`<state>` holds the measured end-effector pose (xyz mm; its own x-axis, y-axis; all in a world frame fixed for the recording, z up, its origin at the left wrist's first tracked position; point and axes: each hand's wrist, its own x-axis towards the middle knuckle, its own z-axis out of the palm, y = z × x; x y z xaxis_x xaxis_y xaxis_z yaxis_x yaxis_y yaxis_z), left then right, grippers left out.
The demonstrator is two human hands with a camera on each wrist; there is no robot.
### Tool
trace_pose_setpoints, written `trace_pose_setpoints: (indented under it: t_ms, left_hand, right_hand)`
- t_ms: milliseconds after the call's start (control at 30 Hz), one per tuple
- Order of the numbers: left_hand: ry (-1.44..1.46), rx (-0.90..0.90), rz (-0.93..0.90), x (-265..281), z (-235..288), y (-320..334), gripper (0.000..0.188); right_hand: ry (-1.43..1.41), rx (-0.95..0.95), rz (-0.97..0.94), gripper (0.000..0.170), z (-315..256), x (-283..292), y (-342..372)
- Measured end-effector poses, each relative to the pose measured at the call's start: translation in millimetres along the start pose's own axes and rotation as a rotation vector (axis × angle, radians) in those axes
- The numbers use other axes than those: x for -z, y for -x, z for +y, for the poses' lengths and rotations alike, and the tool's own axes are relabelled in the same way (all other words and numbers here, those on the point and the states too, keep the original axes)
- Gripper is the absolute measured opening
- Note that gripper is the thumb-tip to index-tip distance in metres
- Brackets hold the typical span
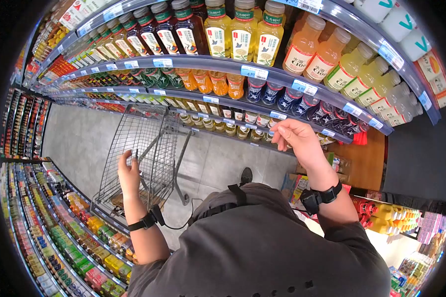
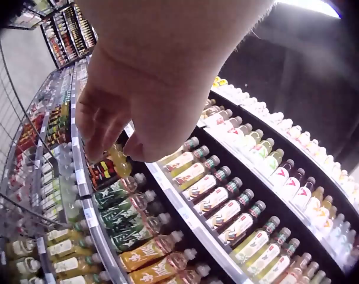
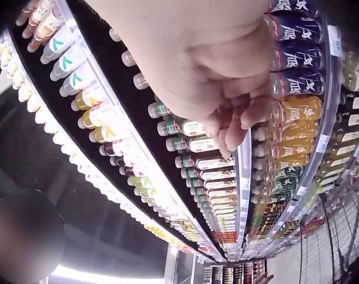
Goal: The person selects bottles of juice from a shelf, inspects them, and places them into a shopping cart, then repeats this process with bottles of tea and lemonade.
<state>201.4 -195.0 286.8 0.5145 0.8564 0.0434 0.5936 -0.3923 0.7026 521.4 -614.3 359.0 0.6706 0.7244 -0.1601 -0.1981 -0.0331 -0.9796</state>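
Observation:
My left hand [image 1: 129, 174] is held over the wire shopping cart [image 1: 156, 141], fingers loosely bent and holding nothing. In the left wrist view the same hand hangs with relaxed fingers, overlapping the drink shelves behind it. My right hand [image 1: 298, 142] is raised in front of the lower drink shelves, its fingers slightly curled with nothing in them. Nearest to it in the head view are dark blue-labelled bottles [image 1: 287, 101] and orange drink bottles [image 1: 233, 85]. From the right wrist, the fingers overlap a shelf edge beside orange-yellow bottles [image 3: 295, 130].
Yellow tea bottles [image 1: 243, 34] and peach-coloured bottles [image 1: 302, 44] line the shelf above. A blue-grey shelf edge [image 1: 183, 61] carries price tags. Packed shelves [image 1: 59, 222] run along the left. Grey tiled floor [image 1: 218, 158] lies between, and a wooden panel [image 1: 364, 158] stands at right.

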Motion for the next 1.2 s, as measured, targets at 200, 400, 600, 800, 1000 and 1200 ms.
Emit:
trace_pose_setpoints:
  t_ms: [200, 400, 600, 800, 1000, 1200]
  left_hand:
    - [-0.047, 0.174, -0.137, 24, -108, 24, 0.041]
    - [-0.009, 0.426, -0.375, 11, -233, 55, 0.058]
    - [-0.154, 0.542, -0.558, -20, -299, 75, 0.068]
    - [0.099, 0.616, -0.501, -54, -302, 69, 0.072]
    - [-0.25, 0.478, -0.533, -60, -280, 69, 0.071]
    - [-0.362, 0.294, -0.462, -97, -329, 79, 0.062]
  right_hand:
    - [0.062, -0.017, 0.035, 0.015, 17, -57, 37]
    - [0.124, -0.086, 0.078, 0.016, 37, -114, 98]
    - [0.19, -0.224, 0.177, 0.02, 48, -158, 179]
    - [0.229, -0.306, 0.246, 0.021, 53, -190, 244]
    - [0.232, -0.293, 0.266, 0.026, 47, -212, 263]
    - [0.238, -0.271, 0.24, 0.028, 51, -220, 269]
